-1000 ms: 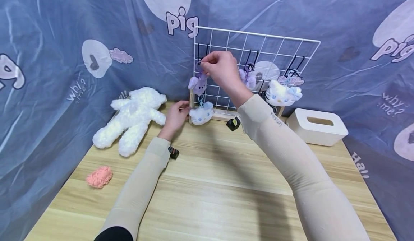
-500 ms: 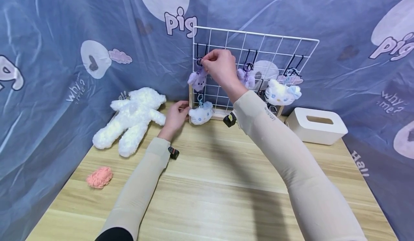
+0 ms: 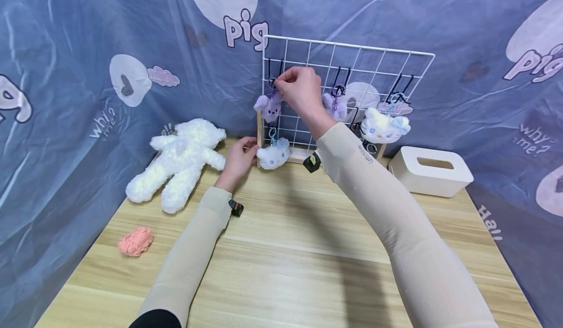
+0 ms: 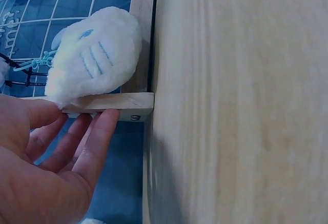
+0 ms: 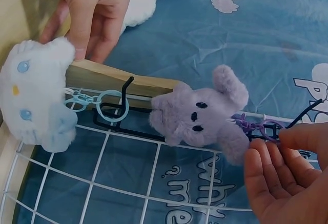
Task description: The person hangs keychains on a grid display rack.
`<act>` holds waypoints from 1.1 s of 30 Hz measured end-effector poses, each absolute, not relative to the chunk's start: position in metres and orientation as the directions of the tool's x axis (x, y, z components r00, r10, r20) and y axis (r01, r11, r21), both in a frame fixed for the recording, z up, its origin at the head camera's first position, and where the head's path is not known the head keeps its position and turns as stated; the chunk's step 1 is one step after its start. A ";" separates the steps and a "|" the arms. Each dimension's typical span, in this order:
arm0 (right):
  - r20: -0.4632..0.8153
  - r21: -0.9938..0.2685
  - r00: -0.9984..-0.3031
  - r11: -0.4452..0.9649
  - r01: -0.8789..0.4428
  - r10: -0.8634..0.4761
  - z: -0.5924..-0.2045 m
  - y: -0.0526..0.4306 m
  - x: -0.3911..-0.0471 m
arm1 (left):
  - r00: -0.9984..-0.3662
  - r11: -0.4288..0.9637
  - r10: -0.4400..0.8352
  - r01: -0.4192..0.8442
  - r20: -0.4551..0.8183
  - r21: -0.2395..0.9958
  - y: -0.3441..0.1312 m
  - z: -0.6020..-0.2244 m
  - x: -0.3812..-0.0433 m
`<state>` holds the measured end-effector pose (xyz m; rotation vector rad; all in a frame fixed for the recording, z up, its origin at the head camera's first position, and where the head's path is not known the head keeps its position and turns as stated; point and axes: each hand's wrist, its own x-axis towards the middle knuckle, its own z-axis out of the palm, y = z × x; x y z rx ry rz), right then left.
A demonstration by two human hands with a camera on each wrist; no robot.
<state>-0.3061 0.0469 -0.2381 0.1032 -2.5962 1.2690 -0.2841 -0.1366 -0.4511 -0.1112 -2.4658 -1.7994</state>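
Observation:
My right hand (image 3: 301, 91) pinches the purple ring (image 5: 264, 129) of a purple plush keychain (image 3: 269, 108) at a black hook near the upper left of a white wire grid rack (image 3: 349, 47). The plush hangs head up, its long ears out to the sides. Low on the left, my left hand (image 3: 239, 158) touches the side of the rack's wooden post (image 4: 110, 102) with its thumb and fingertips. Beside those fingers hangs a white cat plush keychain (image 3: 273, 154) on a light blue ring (image 5: 113, 106). The right wrist view shows that ring on a lower black hook (image 5: 128, 83).
Another purple plush (image 3: 334, 107) and a larger white cat plush (image 3: 383, 126) hang farther right on the rack. A white tissue box (image 3: 431, 171) stands right of it. At left lie a white plush bear (image 3: 186, 157) and a pink fuzzy item (image 3: 135, 241) on the wooden table (image 3: 272, 269).
My right hand has shifted slightly up and left, and the purple ring now sits higher, against the hook. The purple plush has swung slightly left and up. My left hand has stayed at the post.

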 end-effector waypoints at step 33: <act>0.261 -0.864 -0.964 0.460 -0.208 0.054 -0.289 0.227 -0.171 | -0.988 0.353 0.006 0.149 0.157 0.923 -0.170 -0.434 -0.273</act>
